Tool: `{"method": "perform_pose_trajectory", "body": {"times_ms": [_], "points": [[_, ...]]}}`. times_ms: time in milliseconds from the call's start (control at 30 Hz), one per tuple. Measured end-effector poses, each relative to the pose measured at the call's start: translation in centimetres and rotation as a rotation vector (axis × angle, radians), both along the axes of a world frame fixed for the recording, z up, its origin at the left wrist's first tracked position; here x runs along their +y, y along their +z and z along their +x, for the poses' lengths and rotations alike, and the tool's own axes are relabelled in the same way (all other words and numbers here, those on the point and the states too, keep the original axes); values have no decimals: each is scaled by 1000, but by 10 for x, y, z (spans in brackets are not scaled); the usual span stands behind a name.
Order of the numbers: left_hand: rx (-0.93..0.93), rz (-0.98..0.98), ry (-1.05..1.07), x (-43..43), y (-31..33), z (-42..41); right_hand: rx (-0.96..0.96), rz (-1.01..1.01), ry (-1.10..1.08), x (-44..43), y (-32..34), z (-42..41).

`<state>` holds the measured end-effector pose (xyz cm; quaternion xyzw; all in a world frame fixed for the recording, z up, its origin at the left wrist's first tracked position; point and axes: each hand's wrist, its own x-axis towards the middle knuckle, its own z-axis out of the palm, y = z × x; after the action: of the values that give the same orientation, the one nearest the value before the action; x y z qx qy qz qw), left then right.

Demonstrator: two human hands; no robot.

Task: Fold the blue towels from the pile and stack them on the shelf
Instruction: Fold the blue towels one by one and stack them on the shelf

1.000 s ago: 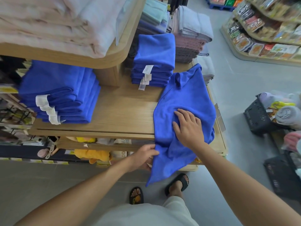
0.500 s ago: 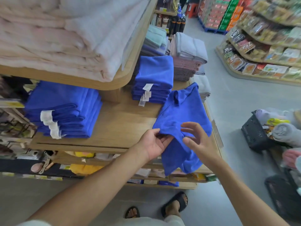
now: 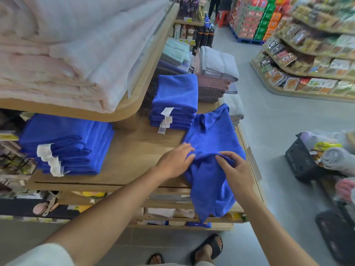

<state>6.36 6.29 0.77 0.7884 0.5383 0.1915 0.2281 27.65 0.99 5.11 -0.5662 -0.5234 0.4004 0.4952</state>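
We are mid-fold: right hand [image 3: 237,170] pinches the blue towel [image 3: 213,139] at the shelf's [image 3: 126,156] front-right corner, left hand [image 3: 175,162] flat, fingers open — next, carry the fold over squarely.

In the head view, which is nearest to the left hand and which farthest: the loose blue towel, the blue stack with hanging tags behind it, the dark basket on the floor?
From the left hand:
1. Loose blue towel, touching its fingers, just to the right.
2. Tagged blue stack, behind it on the shelf.
3. Dark basket, far right on the floor.
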Motion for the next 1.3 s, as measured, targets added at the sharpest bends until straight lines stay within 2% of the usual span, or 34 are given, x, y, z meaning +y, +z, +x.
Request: {"method": "perform_pose_trajectory", "body": {"times_ms": [67,133,267,367,433,500,533,600,667,767,867,933,1067,1167,1300], "points": [[236,119,-100,-5,-2,1,-14,19,41,5,-1,-3],[342,198,-81,-20,5,-5,-71,49,104,9,-7,-6],[412,223,-89,-74,10,-26,-286,40,244,12,-22,-15],[332,90,-18,-100,17,-48,-479,26,388,7,-44,-27],[304,48,60,-101,23,-59,-590,22,406,2,-56,-33],[328,122,118,-92,30,-62,-578,25,398,-1,-59,-34],[284,205,129,-86,32,-61,-548,20,400,-2,-59,-34],[181,336,47,-68,34,-54,-503,-4,404,-4,-56,-34],[185,398,-81,-44,31,-44,-483,-37,402,-6,-55,-35],[344,285,-145,-12,25,-25,-444,-93,403,-10,-55,-32],[364,106,-45,5,18,-20,-361,-148,439,-14,-51,-27],[210,65,77,10,15,-24,-335,-166,463,-20,-44,-24],[-349,-71,285,11,16,-31,-246,-172,462,-29,-26,-24],[-585,-218,350,10,21,-30,-93,-91,385,-22,-1,-34],[-799,-375,382,-3,31,-28,-81,13,376,3,29,-52]]}}
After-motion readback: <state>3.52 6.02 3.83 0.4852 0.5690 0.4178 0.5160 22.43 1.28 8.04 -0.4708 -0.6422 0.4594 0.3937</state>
